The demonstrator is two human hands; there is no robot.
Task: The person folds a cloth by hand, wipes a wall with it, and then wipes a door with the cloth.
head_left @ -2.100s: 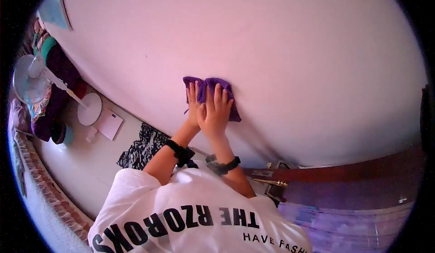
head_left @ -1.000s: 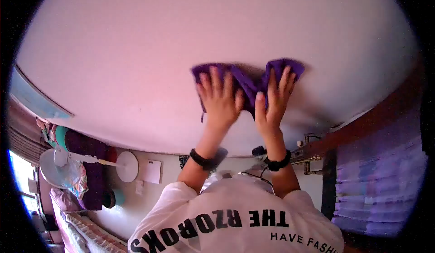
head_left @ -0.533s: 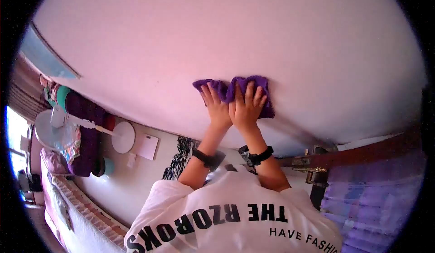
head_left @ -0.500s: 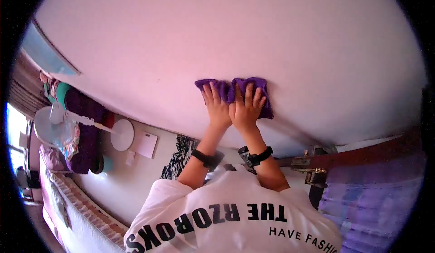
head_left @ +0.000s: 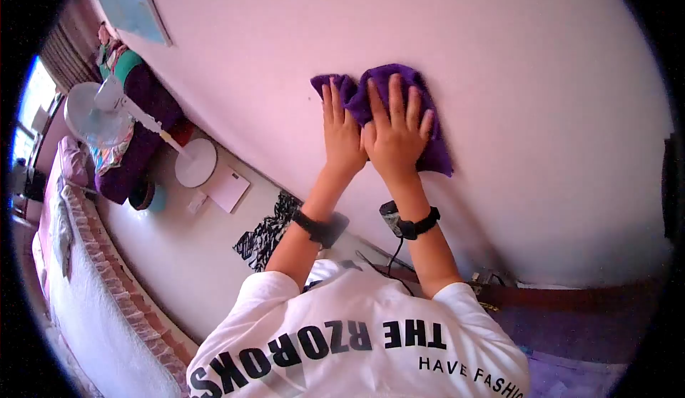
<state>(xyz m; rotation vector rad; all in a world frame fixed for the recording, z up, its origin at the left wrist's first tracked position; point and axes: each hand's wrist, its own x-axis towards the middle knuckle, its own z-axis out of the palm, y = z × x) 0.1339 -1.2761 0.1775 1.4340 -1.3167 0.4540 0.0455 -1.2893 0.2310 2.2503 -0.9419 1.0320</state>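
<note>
A crumpled purple cloth [head_left: 439, 145] lies pressed against the pale pink wall [head_left: 528, 98]. My left hand [head_left: 345, 141] is flat on the cloth's left part, its fingers stretched upward and close together. On the larger right part, my right hand [head_left: 397, 141] presses with its fingers spread. The two hands touch near the thumbs. Both are open, pinning the cloth rather than gripping it. Each wrist wears a black strap, and a cable hangs from the right one.
At left stand a white fan [head_left: 150, 120], a blue-green bin [head_left: 155, 197] and a bed [head_left: 85, 255] with a frilled edge. A black-and-white patterned item [head_left: 264, 237] is on the floor. A framed panel [head_left: 132, 6] hangs upper left. Dark wooden furniture [head_left: 571, 302] is at lower right.
Both hands and the cloth have moved up in the view, with the right hand also slightly rightward. The camera has tilted, so the room at left appears rotated.
</note>
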